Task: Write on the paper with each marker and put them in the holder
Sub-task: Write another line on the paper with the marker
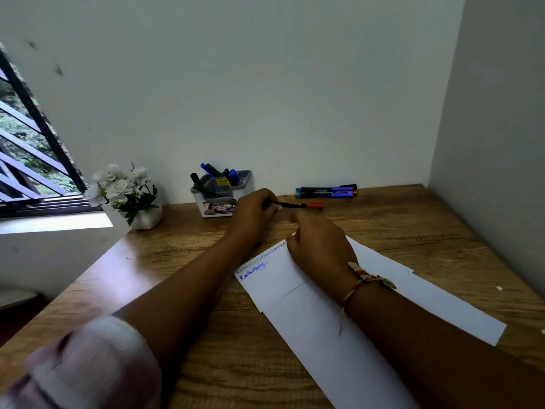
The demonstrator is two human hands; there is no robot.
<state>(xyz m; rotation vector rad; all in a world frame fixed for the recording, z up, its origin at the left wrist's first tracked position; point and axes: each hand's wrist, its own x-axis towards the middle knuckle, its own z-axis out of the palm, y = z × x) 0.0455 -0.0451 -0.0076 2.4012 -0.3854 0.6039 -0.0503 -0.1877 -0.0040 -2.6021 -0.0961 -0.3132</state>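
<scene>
Wooden worktop (pixel 383 228) in a corner of pale walls, barred window (pixel 32 149) at the left, white flowers in a small white pot (pixel 126 193) near the sill. White paper (pixel 309 320) lying slantwise across the wood, with faint handwriting and a blue line of writing near its far left corner. Grey and white holder (pixel 219 193) against the back wall, several markers already standing in it, caps up. Loose markers (pixel 326 191) lying side by side to the right of the holder, close to the wall. Left hand (pixel 255 215) just beside the holder, fingers closed around the dark barrel of an orange-capped marker (pixel 298 205), capped end pointing right, above the wood. Right hand (pixel 320 246) over the far edge of the paper, just below that marker, not visibly touching it; fingers curled away, grip impossible to tell. Thread bracelet (pixel 365 280) on the right wrist, pale rolled sleeve (pixel 97 361) on the left arm.
</scene>
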